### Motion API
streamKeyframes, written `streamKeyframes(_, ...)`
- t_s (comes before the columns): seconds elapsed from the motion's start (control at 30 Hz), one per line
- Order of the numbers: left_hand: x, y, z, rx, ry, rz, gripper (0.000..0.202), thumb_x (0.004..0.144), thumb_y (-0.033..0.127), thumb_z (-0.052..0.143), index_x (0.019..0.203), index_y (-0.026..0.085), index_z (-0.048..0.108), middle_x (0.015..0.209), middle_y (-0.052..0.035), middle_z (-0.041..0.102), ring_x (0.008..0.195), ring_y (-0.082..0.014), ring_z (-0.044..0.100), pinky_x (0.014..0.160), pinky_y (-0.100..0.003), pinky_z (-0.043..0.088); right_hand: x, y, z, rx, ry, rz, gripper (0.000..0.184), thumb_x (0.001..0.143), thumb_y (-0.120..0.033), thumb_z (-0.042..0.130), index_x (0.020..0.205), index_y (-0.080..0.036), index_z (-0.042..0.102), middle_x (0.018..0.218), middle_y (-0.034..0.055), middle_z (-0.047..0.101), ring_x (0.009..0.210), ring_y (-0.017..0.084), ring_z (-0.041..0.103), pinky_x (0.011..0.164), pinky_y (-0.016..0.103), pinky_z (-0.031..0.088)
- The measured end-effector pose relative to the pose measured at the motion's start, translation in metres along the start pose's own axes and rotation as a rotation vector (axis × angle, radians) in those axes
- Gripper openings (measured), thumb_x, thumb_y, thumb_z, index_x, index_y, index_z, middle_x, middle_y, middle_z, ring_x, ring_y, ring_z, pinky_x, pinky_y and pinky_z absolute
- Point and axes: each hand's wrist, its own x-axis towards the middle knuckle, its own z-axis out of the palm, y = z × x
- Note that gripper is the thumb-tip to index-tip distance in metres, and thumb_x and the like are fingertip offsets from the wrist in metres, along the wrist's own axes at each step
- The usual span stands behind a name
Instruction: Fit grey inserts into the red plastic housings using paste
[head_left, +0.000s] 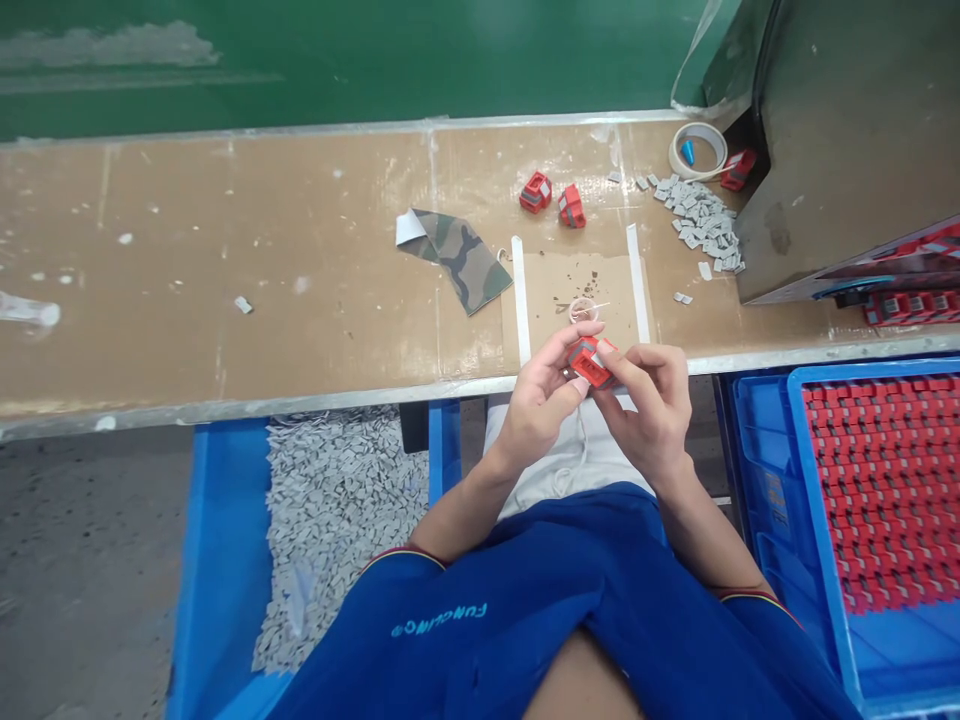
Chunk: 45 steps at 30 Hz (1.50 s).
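Note:
Both my hands meet at the front edge of the workbench [225,330] and hold one small red plastic part [590,361] with a grey piece on it. My left hand [541,395] grips it from the left with curled fingers. My right hand [651,400] pinches it from the right, index finger on top. Two more red parts [535,191] [571,206] lie farther back on the bench. A heap of small grey pieces [703,222] lies at the back right.
A blue bin of grey pieces [330,510] stands below the bench at left. At right, a blue tray [817,520] holds rows of red parts [885,480]. A camouflage cloth scrap [459,258], a tape roll [699,150] and a dark machine [847,140] are on the bench.

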Motion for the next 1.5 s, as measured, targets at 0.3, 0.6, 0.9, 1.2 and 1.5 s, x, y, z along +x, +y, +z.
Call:
streamKeyframes(0.3,0.007,0.01,0.0,-0.173,0.12,-0.283,0.036,0.075,0.016,0.067,0.111,0.019,0.064,0.087,0.0013,0.063,0.077,-0.0106,0.058,0.073,-0.023,0.048,-0.015,0.003,0.013,-0.024,-0.035,-0.007,0.068,0.095,-0.003,0.069,0.153,-0.036,0.057,0.084,-0.001,0.051,0.075,0.015,0.057,0.065,0.028,0.053)
streamKeyframes(0.6,0.003,0.0,-0.004,-0.164,0.158,-0.346,0.038,0.075,0.016,0.065,0.113,0.017,0.068,0.079,0.0029,0.06,0.069,-0.0094,0.052,0.068,-0.023,0.043,-0.032,0.01,0.02,-0.003,-0.083,0.035,0.06,0.097,-0.009,0.068,0.149,-0.036,0.06,0.083,-0.0017,0.051,0.074,0.015,0.06,0.067,0.029,0.056)
streamKeyframes(0.9,-0.006,-0.003,-0.012,-0.094,0.057,-0.298,0.045,0.088,0.02,0.065,0.133,0.019,0.067,0.11,-0.0056,0.074,0.101,-0.018,0.07,0.097,-0.032,0.056,-0.026,0.007,0.011,0.109,-0.082,0.106,0.058,0.095,-0.013,0.073,0.148,-0.034,0.062,0.084,-0.0018,0.054,0.071,0.015,0.06,0.065,0.029,0.057)
streamKeyframes(1.2,-0.007,0.013,-0.016,0.081,-0.11,-0.209,0.054,0.099,0.031,0.067,0.151,0.021,0.059,0.14,-0.0114,0.072,0.133,-0.0272,0.067,0.117,-0.04,0.052,-0.019,0.005,-0.004,0.158,-0.065,0.125,0.055,0.095,-0.023,0.077,0.147,-0.033,0.062,0.094,0.0021,0.064,0.078,0.017,0.066,0.07,0.033,0.061)
streamKeyframes(1.5,-0.011,0.012,-0.016,0.153,-0.078,-0.259,0.059,0.099,0.046,0.07,0.15,0.017,0.062,0.135,-0.0156,0.076,0.127,-0.0288,0.072,0.112,-0.041,0.056,-0.017,0.005,-0.009,0.246,-0.094,0.203,0.04,0.097,-0.031,0.077,0.135,-0.026,0.068,0.096,0.0042,0.073,0.077,0.017,0.069,0.071,0.032,0.063)
